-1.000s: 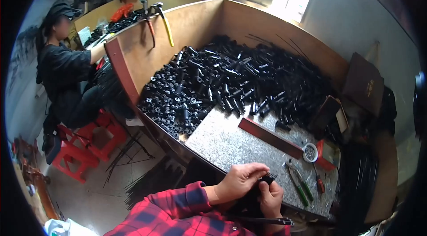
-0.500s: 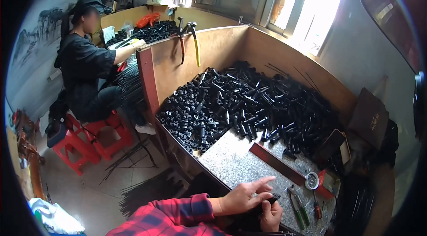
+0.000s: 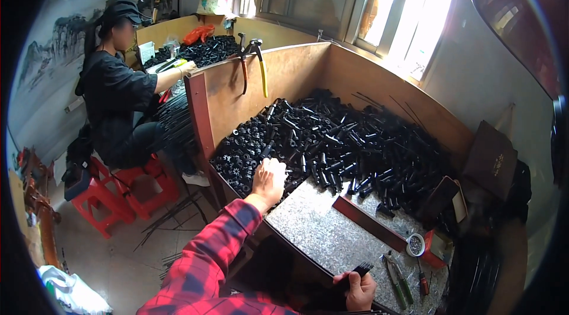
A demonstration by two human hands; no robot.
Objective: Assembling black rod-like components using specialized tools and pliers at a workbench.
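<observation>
My left hand [image 3: 269, 181] reaches forward over the near left edge of a heap of small black plastic parts [image 3: 338, 137]. Its fingers curl down among ring-shaped pieces [image 3: 235, 161]; the fingertips are hidden, so I cannot make out what they grip. Close to my body, my right hand [image 3: 360, 292] is closed around a bundle of thin black rods [image 3: 363, 268], whose ends poke up past the thumb. Beside that hand, green-handled pliers [image 3: 398, 282] and a red-handled screwdriver [image 3: 423, 279] lie on the speckled grey worktop [image 3: 314, 220].
A long dark-red bar [image 3: 368, 223] crosses the worktop toward a small white cup [image 3: 415, 245] of tiny bits and a red box [image 3: 435, 250]. Wooden walls [image 3: 278, 75] enclose the heap; pincers [image 3: 261, 66] hang there. A co-worker [image 3: 118, 86] sits left on red stools [image 3: 106, 202].
My left hand has left my right hand and stretched forward and left to the heap. The right hand stays near the worktop's front edge, still holding the rods.
</observation>
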